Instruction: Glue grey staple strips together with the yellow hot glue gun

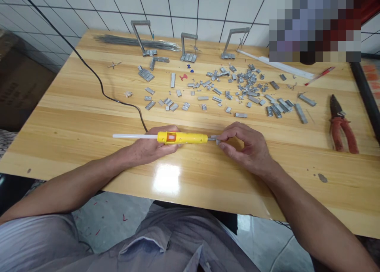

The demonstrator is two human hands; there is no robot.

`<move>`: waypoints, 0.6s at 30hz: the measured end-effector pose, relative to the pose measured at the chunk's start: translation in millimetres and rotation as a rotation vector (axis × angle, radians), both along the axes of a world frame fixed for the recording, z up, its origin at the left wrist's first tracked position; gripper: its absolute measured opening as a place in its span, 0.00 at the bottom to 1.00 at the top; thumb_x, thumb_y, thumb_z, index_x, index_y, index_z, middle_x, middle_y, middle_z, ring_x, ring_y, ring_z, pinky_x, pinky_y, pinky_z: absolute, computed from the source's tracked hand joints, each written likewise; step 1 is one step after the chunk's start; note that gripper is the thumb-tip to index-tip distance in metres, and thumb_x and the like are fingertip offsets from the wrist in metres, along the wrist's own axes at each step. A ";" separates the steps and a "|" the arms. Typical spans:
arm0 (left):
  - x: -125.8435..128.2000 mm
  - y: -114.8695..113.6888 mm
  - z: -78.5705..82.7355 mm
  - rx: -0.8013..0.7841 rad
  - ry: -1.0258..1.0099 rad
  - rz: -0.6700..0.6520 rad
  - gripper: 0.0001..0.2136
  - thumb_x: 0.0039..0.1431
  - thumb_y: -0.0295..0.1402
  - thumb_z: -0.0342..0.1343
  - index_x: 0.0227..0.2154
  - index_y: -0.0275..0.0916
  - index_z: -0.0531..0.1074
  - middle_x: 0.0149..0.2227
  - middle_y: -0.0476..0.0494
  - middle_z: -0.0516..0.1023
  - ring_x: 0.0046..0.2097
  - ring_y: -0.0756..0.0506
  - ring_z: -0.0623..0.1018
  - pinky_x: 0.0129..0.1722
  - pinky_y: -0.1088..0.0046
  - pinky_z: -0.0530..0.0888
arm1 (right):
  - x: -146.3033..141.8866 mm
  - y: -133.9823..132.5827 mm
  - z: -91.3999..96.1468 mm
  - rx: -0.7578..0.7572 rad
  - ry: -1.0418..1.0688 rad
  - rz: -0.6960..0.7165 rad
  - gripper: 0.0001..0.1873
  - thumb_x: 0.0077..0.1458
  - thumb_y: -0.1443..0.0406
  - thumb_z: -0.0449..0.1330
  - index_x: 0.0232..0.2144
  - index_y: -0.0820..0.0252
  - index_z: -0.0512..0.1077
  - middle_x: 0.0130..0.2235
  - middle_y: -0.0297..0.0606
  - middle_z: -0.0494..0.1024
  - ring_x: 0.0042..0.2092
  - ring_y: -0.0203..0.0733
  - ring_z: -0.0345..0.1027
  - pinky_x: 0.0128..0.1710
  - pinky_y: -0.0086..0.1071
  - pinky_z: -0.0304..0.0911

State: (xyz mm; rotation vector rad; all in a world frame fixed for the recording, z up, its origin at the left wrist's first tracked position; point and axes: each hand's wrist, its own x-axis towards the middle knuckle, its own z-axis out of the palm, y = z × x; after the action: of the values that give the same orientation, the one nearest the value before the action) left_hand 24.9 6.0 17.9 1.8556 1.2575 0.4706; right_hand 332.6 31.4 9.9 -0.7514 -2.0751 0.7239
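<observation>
My left hand [151, 147] is wrapped round a yellow hot glue gun [190, 138], which lies level with its nozzle to the right. From its back end sticks a long white glue stick [133, 136]. Between the thumb and index finger of my right hand [245, 145] is a small grey metal piece [217, 140], right at the nozzle tip; whether the two touch I cannot tell. Past my hands, short strips of grey staples [249, 82] lie scattered in a loose heap. Behind them stand small frames built of staple strips, one of them at the middle [189, 36].
Red-handled pliers [344, 133] lie at the right, with a red pen [320, 75] and a white strip [285, 67] farther back. Thin wires [139, 42] are bundled at the back left. The gun's black cord [102, 86] crosses the left side. A tiled wall closes the back.
</observation>
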 end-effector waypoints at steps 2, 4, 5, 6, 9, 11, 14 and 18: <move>-0.7 -0.3 -0.9 0.001 0.004 0.000 0.07 0.64 0.38 0.57 0.33 0.42 0.68 0.27 0.54 0.69 0.28 0.51 0.67 0.29 0.75 0.63 | 0.0 0.0 -0.4 0.004 0.003 0.004 0.03 0.63 0.67 0.67 0.38 0.53 0.77 0.34 0.34 0.81 0.35 0.38 0.75 0.37 0.35 0.72; -1.2 -0.6 -1.6 -0.002 -0.003 -0.002 0.07 0.64 0.38 0.57 0.33 0.42 0.68 0.27 0.54 0.69 0.29 0.51 0.67 0.29 0.75 0.63 | 0.2 0.0 -1.0 0.006 0.005 0.003 0.03 0.63 0.67 0.66 0.38 0.53 0.77 0.34 0.34 0.81 0.35 0.38 0.75 0.37 0.35 0.71; -1.4 -0.7 -1.9 -0.004 -0.008 -0.003 0.07 0.64 0.38 0.57 0.33 0.41 0.68 0.28 0.54 0.69 0.29 0.51 0.67 0.29 0.75 0.63 | 0.4 0.0 -1.2 0.003 0.005 0.002 0.02 0.63 0.66 0.66 0.38 0.53 0.77 0.34 0.34 0.81 0.35 0.38 0.75 0.37 0.35 0.71; -1.5 -0.7 -1.9 -0.004 -0.011 -0.003 0.08 0.64 0.38 0.57 0.33 0.41 0.68 0.27 0.54 0.69 0.28 0.51 0.67 0.29 0.75 0.63 | 0.5 0.0 -1.3 -0.002 0.004 0.000 0.02 0.63 0.66 0.66 0.38 0.53 0.77 0.34 0.34 0.81 0.35 0.38 0.75 0.37 0.35 0.71; -1.5 -0.6 -1.6 0.001 -0.002 -0.003 0.08 0.65 0.38 0.57 0.33 0.41 0.68 0.27 0.55 0.68 0.28 0.51 0.67 0.29 0.75 0.64 | 0.7 0.1 -1.0 -0.011 0.001 -0.001 0.01 0.63 0.66 0.66 0.37 0.53 0.77 0.34 0.34 0.81 0.35 0.39 0.75 0.37 0.35 0.71; -1.2 -0.4 -1.1 0.004 0.004 -0.006 0.08 0.65 0.39 0.57 0.33 0.41 0.67 0.27 0.54 0.69 0.29 0.51 0.67 0.29 0.75 0.64 | 0.6 0.2 -0.6 -0.010 -0.001 -0.002 0.02 0.63 0.66 0.66 0.37 0.53 0.77 0.34 0.33 0.81 0.35 0.39 0.75 0.37 0.35 0.71; -0.1 -0.1 0.3 -0.003 0.004 -0.006 0.08 0.64 0.39 0.57 0.33 0.41 0.67 0.27 0.55 0.69 0.28 0.51 0.66 0.29 0.75 0.64 | 0.5 0.3 -0.3 -0.009 0.000 -0.007 0.01 0.63 0.65 0.66 0.37 0.52 0.77 0.33 0.33 0.81 0.34 0.39 0.75 0.37 0.35 0.72; 1.9 0.4 2.7 -0.007 0.001 -0.012 0.08 0.64 0.39 0.57 0.33 0.41 0.67 0.27 0.54 0.69 0.28 0.51 0.66 0.29 0.75 0.64 | 0.6 -0.3 -1.2 -0.011 0.005 0.001 0.02 0.63 0.66 0.66 0.38 0.52 0.77 0.34 0.34 0.81 0.35 0.40 0.75 0.37 0.36 0.72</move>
State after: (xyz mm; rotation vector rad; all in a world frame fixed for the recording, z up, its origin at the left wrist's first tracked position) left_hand 26.8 6.4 20.5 1.8571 1.2464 0.4579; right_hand 333.3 31.2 8.7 -0.7540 -2.0689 0.7371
